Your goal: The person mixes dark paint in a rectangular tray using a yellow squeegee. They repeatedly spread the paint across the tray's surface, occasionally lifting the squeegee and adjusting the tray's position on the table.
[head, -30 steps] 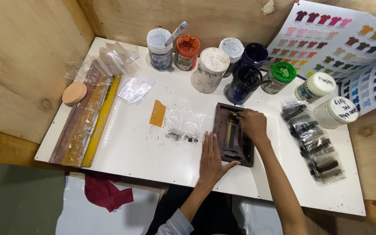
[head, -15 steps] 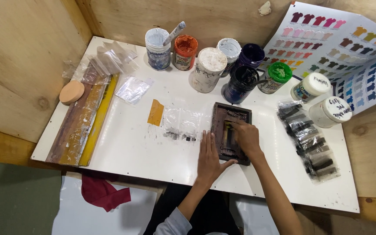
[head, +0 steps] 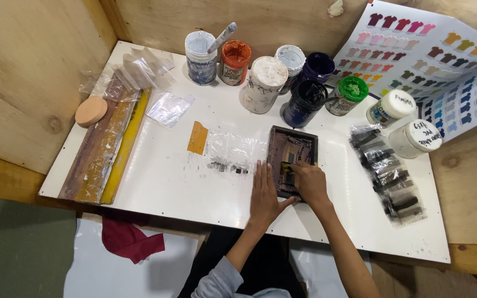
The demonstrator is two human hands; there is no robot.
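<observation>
right hand (head: 308,182): moved from the 12 o'clock end of the small dark frame (head: 291,160) toward its 6 o'clock end, now fisted on the lower half | left hand (head: 264,193): flat, crept slightly toward 12 o'clock along the frame's 9 o'clock edge

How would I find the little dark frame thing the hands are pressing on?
Start at the white table and the row of paint jars along its back edge. In front of the dark blue jar lies a small dark rectangular frame, flat, with the left hand beside it and the right hand on it. It is the only dark framed thing there.
</observation>
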